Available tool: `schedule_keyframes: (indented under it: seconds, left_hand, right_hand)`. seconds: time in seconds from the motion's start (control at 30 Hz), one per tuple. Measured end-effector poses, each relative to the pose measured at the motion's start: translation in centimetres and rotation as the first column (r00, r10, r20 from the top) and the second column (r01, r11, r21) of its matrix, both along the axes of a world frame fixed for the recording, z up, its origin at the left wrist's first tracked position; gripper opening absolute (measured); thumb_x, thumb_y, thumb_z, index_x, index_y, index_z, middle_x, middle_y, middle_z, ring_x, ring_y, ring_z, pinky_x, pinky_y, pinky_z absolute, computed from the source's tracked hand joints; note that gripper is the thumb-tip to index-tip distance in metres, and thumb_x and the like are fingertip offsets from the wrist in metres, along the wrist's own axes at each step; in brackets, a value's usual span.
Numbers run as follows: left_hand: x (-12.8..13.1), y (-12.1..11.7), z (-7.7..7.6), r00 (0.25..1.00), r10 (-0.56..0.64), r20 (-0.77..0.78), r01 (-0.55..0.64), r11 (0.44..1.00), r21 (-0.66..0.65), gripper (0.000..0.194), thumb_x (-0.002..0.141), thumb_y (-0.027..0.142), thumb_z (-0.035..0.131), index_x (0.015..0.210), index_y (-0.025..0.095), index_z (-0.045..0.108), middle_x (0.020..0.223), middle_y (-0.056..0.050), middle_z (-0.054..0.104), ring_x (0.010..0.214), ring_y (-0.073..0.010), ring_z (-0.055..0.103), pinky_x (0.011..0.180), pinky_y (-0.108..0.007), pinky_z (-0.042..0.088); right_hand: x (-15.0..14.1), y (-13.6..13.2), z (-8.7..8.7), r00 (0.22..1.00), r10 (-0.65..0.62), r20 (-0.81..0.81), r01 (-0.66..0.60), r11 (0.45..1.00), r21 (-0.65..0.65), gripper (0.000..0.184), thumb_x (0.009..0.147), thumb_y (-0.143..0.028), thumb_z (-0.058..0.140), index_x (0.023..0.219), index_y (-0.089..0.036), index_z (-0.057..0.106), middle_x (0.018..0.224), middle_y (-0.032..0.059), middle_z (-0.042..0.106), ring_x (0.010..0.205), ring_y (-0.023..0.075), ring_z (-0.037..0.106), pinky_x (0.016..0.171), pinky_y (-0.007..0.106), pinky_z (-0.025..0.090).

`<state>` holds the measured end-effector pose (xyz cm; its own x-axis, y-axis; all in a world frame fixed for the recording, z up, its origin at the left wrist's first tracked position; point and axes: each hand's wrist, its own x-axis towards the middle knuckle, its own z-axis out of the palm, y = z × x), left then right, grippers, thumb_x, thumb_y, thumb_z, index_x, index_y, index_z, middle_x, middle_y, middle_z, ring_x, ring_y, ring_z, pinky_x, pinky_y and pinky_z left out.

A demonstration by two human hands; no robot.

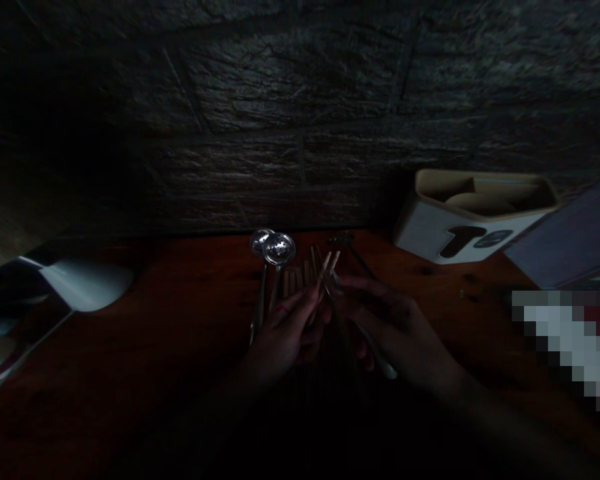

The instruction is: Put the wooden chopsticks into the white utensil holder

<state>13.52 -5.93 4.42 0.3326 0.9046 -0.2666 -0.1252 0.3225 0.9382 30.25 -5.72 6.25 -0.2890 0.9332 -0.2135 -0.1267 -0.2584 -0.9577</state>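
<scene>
The view is dim. My left hand (291,327) is closed around light, slim sticks that look like chopsticks (326,261), their square ends pointing up and away. Close beside it, my right hand (397,327) is closed, its fingertips near those ends. A silver utensil handle (389,369) comes out below my right palm; its other end is too dark to make out. More chopsticks (299,277) lie in a row on the wooden table behind my left hand. Left of them rest two slotted ladles (279,249), heads toward the wall.
A dark stone-block wall (300,120) rises behind the wooden tabletop (180,320). To the right stands a white-and-tan holder (473,220), beside a grey panel (570,233). Another dark ladle (341,237) lies near the wall. At left is a white cone-shaped object (87,283).
</scene>
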Motion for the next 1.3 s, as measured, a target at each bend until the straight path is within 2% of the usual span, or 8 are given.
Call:
schedule_keyframes:
  seconds: [0.57,0.7,0.8,0.93,1.03,1.1,1.2,1.3]
  left_hand:
    - [-0.1,0.0,0.1,0.997,0.057,-0.061,-0.058,0.998,-0.016,0.039,0.091,0.056,0.047,0.079,0.020,0.056,0.047,0.009,0.033,0.036,-0.0050,0.023,0.033,-0.015,0.018]
    - [-0.3,0.0,0.1,0.995,0.037,-0.096,-0.040,0.999,-0.025,0.043,0.091,0.058,0.045,0.076,0.020,0.056,0.045,0.009,0.032,0.036,-0.0054,0.024,0.034,-0.016,0.019]
    - [-0.6,0.2,0.0,0.998,0.008,-0.067,-0.010,1.000,-0.024,0.045,0.093,0.058,0.042,0.075,0.020,0.058,0.045,0.008,0.031,0.035,-0.0053,0.023,0.034,-0.017,0.019]
    - [-0.6,0.4,0.1,0.998,0.062,-0.020,-0.063,0.998,-0.022,0.034,0.094,0.051,0.045,0.097,0.022,0.061,0.053,0.006,0.045,0.034,-0.0043,0.023,0.034,-0.018,0.017]
    - [-0.4,0.6,0.1,0.994,0.107,0.017,-0.107,0.994,-0.010,0.030,0.094,0.044,0.048,0.117,0.026,0.052,0.063,0.005,0.057,0.033,-0.0041,0.025,0.032,-0.017,0.016]
    - [-0.2,0.7,0.1,0.994,0.105,0.026,-0.105,0.995,-0.004,0.026,0.093,0.045,0.048,0.106,0.023,0.053,0.062,0.005,0.059,0.032,-0.0036,0.025,0.031,-0.017,0.017]
    - [-0.1,0.6,0.2,0.995,0.099,0.006,-0.099,0.995,0.002,0.027,0.092,0.047,0.050,0.085,0.021,0.049,0.056,0.007,0.055,0.031,-0.0027,0.023,0.029,-0.016,0.018]
    - [-0.1,0.3,0.3,0.996,0.088,-0.029,-0.088,0.996,0.014,0.025,0.090,0.046,0.053,0.087,0.022,0.049,0.057,0.008,0.054,0.033,-0.0033,0.026,0.030,-0.014,0.022]
  right_hand:
    - [0.0,0.0,-0.2,0.999,0.032,0.026,-0.031,0.999,-0.034,0.051,0.079,-0.042,0.071,0.121,-0.017,0.058,0.060,-0.0031,0.064,0.036,0.0080,0.053,0.033,0.018,0.045]
    - [0.0,0.0,-0.3,0.999,0.026,0.026,-0.026,1.000,-0.003,0.051,0.078,-0.042,0.072,0.120,-0.018,0.057,0.074,0.0001,0.068,0.039,0.0076,0.055,0.034,0.019,0.046]
    - [0.6,0.5,0.0,0.999,-0.022,0.029,0.020,0.997,0.071,0.053,0.079,-0.041,0.072,0.125,-0.021,0.054,0.065,-0.0039,0.064,0.040,0.0083,0.054,0.035,0.019,0.046]
    - [1.7,1.6,0.4,0.983,-0.177,0.040,0.171,0.977,0.128,0.041,0.078,-0.042,0.073,0.112,-0.023,0.058,0.069,-0.0038,0.064,0.043,0.0078,0.055,0.038,0.019,0.046]
    - [2.3,2.1,0.2,0.982,-0.182,0.054,0.176,0.978,0.108,0.037,0.078,-0.044,0.073,0.104,-0.020,0.063,0.072,-0.0016,0.064,0.049,0.0074,0.056,0.043,0.019,0.047]
    - [2.3,2.2,0.1,0.987,-0.146,0.073,0.136,0.983,0.122,0.041,0.076,-0.040,0.075,0.110,-0.021,0.063,0.077,-0.0002,0.066,0.053,0.0077,0.056,0.046,0.019,0.048]
    - [2.4,2.0,0.1,0.992,-0.075,0.099,0.055,0.979,0.195,0.044,0.078,-0.038,0.074,0.117,-0.022,0.060,0.106,0.0059,0.069,0.062,0.0087,0.060,0.053,0.021,0.052]
    - [2.5,1.8,0.3,0.988,-0.033,0.149,-0.008,0.963,0.271,0.040,0.086,-0.042,0.064,0.120,-0.022,0.057,0.113,0.0077,0.068,0.066,0.0103,0.063,0.056,0.023,0.054]
